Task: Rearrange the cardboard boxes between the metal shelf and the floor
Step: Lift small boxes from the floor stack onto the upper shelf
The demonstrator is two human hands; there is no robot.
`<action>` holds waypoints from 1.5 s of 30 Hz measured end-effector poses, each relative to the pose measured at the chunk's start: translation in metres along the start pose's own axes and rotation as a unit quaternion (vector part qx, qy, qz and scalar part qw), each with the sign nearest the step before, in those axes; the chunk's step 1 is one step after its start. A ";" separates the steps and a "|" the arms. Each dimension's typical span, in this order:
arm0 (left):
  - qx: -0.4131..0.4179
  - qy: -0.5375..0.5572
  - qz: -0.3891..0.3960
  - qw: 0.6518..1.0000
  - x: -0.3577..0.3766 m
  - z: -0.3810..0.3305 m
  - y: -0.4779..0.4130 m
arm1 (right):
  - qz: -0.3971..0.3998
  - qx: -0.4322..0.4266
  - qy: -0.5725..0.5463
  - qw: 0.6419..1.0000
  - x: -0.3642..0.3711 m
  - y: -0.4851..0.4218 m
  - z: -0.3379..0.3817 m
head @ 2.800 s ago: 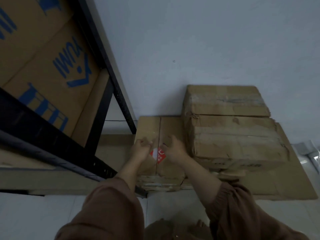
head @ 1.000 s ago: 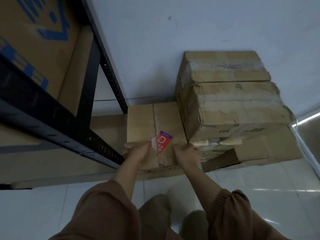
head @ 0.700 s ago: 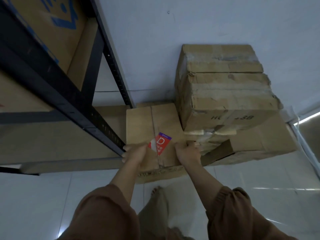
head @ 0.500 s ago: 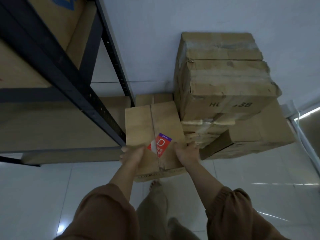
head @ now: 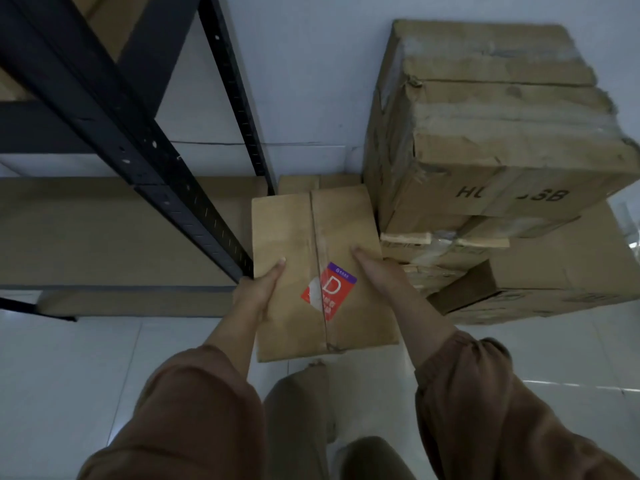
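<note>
One small cardboard box [head: 311, 244] is held between the two hands by its long sides. Its taped seam runs away from the person, and a red sticker [head: 329, 291] marked D lies across that seam between the thumbs. The left hand [head: 258, 296] grips the left edge with its thumb flat on the top face, and the right hand [head: 375, 275] clamps the right edge the same way. The fingers of both hands go down the sides or underneath and are hidden, so I cannot tell how deep the hold reaches. The box looks clear of the floor [head: 69, 375], with its near end hanging above the person's knee.

Beyond the thumbs, past the far end of the held box, a second small box [head: 301, 183] lies low against the wall [head: 311, 81]. Right of the right hand, close against the held box's side, stands a stack: a torn upper carton [head: 485, 133] with black lettering sits on a wider bottom carton [head: 561, 271], with loose flaps and tape jutting out between them. Left of the left hand, the front post [head: 194, 199] of the black metal shelf slants down, ending just beside the knuckles. A flat cardboard sheet [head: 104, 230] lies on the lowest tier behind it.

The step in hand appears to be drawing the box out of the gap between the post and the stack. It is best pulled straight back toward the body and kept level, with both palms pressing inward evenly and the fingers supporting it from below. The left knuckles should stay off the perforated post, and the right side should not drag on the ragged flaps. Turning toward the shelf is safer once the far corners are free of both.
</note>
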State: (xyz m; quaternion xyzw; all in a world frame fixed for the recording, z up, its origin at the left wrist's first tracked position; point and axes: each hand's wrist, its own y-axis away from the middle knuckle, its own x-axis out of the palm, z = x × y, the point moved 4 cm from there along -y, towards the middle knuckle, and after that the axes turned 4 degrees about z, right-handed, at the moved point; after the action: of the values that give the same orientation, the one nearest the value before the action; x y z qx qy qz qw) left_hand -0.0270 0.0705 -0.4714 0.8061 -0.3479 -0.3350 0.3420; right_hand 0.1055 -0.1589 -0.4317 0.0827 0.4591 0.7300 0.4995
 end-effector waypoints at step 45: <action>0.236 0.062 0.194 0.950 -0.183 0.024 0.339 | -0.126 -0.187 -0.065 0.972 -0.011 0.380 -0.017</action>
State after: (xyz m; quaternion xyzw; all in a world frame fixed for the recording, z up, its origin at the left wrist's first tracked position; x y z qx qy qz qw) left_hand -0.2563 0.0296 -0.1631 0.8003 -0.5444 -0.1196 0.2211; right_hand -0.1475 -0.2082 -0.1512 -0.0236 0.2877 0.7270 0.6230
